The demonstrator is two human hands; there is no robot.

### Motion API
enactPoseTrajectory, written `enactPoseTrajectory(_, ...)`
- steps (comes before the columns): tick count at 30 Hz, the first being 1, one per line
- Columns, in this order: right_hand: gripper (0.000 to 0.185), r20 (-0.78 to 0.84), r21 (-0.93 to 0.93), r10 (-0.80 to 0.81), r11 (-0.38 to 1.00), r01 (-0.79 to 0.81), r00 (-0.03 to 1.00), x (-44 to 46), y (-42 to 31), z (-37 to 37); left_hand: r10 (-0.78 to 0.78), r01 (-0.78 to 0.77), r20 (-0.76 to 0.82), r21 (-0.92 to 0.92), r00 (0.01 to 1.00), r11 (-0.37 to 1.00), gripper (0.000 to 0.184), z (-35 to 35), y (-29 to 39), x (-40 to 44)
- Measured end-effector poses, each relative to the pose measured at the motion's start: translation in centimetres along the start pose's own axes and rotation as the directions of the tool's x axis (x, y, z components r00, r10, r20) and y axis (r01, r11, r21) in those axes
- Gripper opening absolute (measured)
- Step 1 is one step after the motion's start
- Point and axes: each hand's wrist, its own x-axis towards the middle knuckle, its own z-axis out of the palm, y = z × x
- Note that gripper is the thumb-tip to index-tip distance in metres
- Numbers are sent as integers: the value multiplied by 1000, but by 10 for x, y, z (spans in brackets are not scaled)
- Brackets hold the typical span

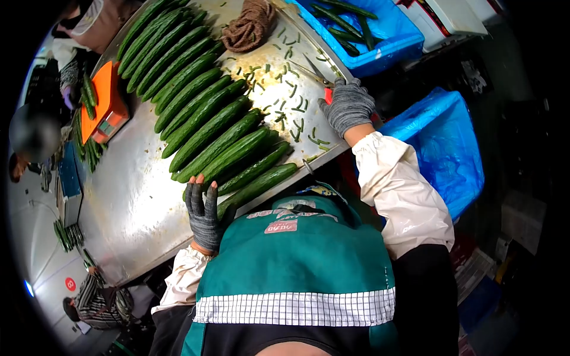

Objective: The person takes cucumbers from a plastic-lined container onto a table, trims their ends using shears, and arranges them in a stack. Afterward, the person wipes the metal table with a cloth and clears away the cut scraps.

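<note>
A long row of green cucumbers [208, 127] lies side by side on the metal table [136, 196]. My left hand [203, 213], in a grey glove with bare fingertips, rests at the near end of the row with its fingers apart, touching the cucumbers. At the table's right edge my right hand [349, 105], also gloved, is closed round the red handle of a pair of scissors [314, 73]. The scissor blades are parted and point to the upper left. Small green stem cuttings [291, 92] are scattered between the row and the scissors.
Brown rope [249, 25] lies beyond the cuttings. A blue crate [389, 44] with cucumbers stands at upper right; a blue-lined bin [448, 148] is right of my arm. An orange scale [107, 104] holds cucumbers near a person's gloved hand [68, 89]. Another person [98, 302] is at lower left.
</note>
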Motion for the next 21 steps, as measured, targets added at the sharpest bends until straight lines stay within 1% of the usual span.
enactPoseTrajectory(1,52,-21,-23,-1,1000,1,1000,2,-5,-1,-22,22,3,49,1000,999,84,0,0,-7)
enactPoseTrajectory(2,53,-45,-45,-3,999,1,999,5,-10,-2,-36,36,-8,61,999,997,84,2,0,-14)
enactPoseTrajectory(3,57,-31,-29,10,1000,-11,999,8,-13,-4,-77,78,-11,89,997,993,85,5,-1,-22)
enactPoseTrajectory(4,57,-57,-26,-5,1000,4,998,9,-16,-1,-107,110,-32,118,994,987,85,13,-3,-33)
enactPoseTrajectory(5,59,-80,-29,-18,999,16,997,13,-17,3,-142,140,2,139,990,980,87,14,-4,-39)
enactPoseTrajectory(6,61,-107,-32,-32,999,28,994,17,-17,8,-157,156,-6,143,988,977,87,16,-3,-43)
enactPoseTrajectory(7,66,-114,-31,-68,997,65,991,21,-17,17,-177,176,-11,159,984,971,89,16,-1,-46)
enactPoseTrajectory(8,66,-117,-38,-86,996,83,989,24,-15,31,-194,195,-23,175,981,965,90,17,1,-50)
enactPoseTrajectory(10,69,-232,-20,-213,977,214,949,25,-15,45,-218,225,-61,156,974,962,93,18,5,-54)
enactPoseTrajectory(11,71,-268,-38,-238,971,236,934,17,-13,45,-218,230,-98,136,971,964,94,20,6,-56)
enactPoseTrajectory(12,68,-267,-81,-333,943,324,904,22,-8,51,-223,239,-133,118,966,964,94,21,7,-56)
enactPoseTrajectory(14,61,-371,132,-371,886,444,851,-1,-11,32,-271,287,-147,109,951,952,93,19,7,-57)
enactPoseTrajectory(15,56,-272,363,-402,799,480,874,-15,-15,15,-285,301,-170,78,943,950,92,19,5,-57)
enactPoseTrajectory(16,56,-482,358,-463,671,650,744,-16,-14,32,-298,311,-190,44,936,949,91,19,2,-57)
enactPoseTrajectory(17,58,-321,513,-451,657,553,833,-24,-20,25,-319,333,-194,44,928,942,91,14,0,-54)
enactPoseTrajectory(18,60,-149,638,-441,640,427,885,-33,-27,20,-325,340,-212,40,922,940,91,13,-5,-53)
enactPoseTrajectory(20,64,-50,788,-502,511,343,863,-43,-36,14,-365,367,-194,-26,911,930,92,6,-19,-47)
enactPoseTrajectory(21,68,-39,811,-527,480,335,849,-38,-39,24,-365,372,-213,-7,906,928,100,2,-26,-42)
